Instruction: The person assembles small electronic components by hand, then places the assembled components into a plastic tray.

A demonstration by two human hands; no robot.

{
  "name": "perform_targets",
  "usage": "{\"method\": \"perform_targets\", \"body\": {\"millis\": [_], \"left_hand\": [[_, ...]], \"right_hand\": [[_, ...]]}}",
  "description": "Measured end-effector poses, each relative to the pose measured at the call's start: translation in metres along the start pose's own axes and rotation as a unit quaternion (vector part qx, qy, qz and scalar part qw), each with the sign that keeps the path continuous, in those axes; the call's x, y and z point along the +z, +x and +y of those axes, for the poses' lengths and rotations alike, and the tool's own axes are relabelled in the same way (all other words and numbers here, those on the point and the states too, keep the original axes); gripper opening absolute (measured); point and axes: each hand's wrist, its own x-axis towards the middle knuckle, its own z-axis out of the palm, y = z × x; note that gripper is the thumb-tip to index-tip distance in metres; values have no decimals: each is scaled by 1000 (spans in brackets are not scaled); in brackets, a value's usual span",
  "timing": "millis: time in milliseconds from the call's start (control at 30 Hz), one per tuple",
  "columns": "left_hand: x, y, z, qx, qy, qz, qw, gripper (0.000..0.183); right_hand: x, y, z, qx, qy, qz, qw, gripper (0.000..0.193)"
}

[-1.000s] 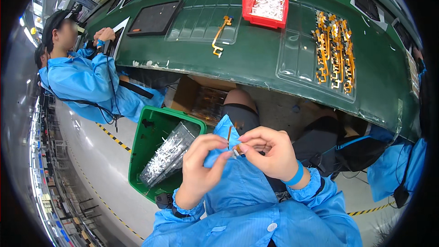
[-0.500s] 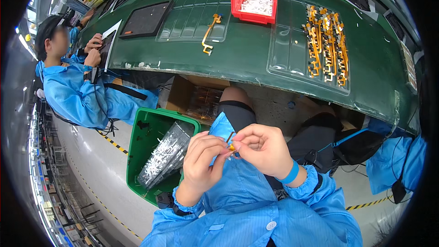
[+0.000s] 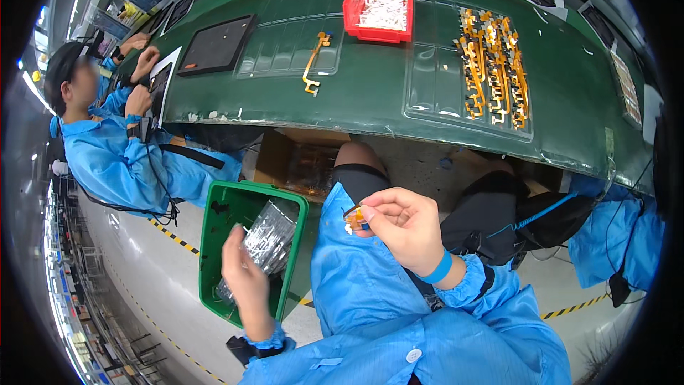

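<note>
Pinched between the thumb and fingers of my right hand [image 3: 410, 232] is a small orange flex cable [image 3: 354, 218] with dark and white ends, held above my lap. My left hand [image 3: 246, 281] is over the green bin [image 3: 204, 257] to the left, blurred by motion. Its fingers look stretched out, and I see nothing held in them. Clear plastic trays [image 3: 273, 237] and white scraps lie inside the bin, partly hidden behind that hand.
A red bin [image 3: 380, 33] of small white pieces stands on the green table [image 3: 370, 93]. Several flex cables [image 3: 495, 64] lie on a clear tray at right; a single one [image 3: 311, 64] lies left. A co-worker [image 3: 107, 150] sits at far left. Below the table is a cardboard box [image 3: 274, 160].
My left hand has left the flex cable and moved left over the green bin. My right hand keeps the cable. The view has shifted slightly.
</note>
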Motion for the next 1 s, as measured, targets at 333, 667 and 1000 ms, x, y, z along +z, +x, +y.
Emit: {"method": "perform_targets", "body": {"millis": [333, 667, 1000], "left_hand": [[29, 1, 89, 304, -178, 25, 936, 30], [33, 3, 98, 341, -173, -16, 924, 25], [35, -5, 88, 142, -265, -137, 944, 17]], "right_hand": [[5, -11, 10, 9, -29, -8, 999, 14], [-3, -13, 9, 35, -41, -19, 998, 12], [-6, -13, 14, -106, -199, -56, 973, 14]]}}
